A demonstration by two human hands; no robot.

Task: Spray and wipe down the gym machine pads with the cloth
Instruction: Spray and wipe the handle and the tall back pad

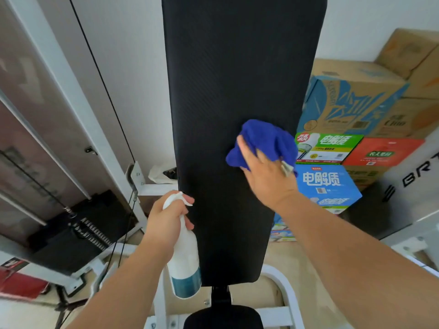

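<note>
While right hand [266,176] presses blue cloth [263,141] on back pad [228,79], frame centre-right, fingers bunched in it: wipe step underway. Left hand [166,217] grips spray bottle [184,257], lower centre. Next, prob.: wipe unwiped pad areas, then seat pad [223,317].

I count two pads [237,91], one cloth [266,136], one bottle [185,262], my left hand [166,217] and right hand [266,179], and at least six boxes [327,186].
</note>
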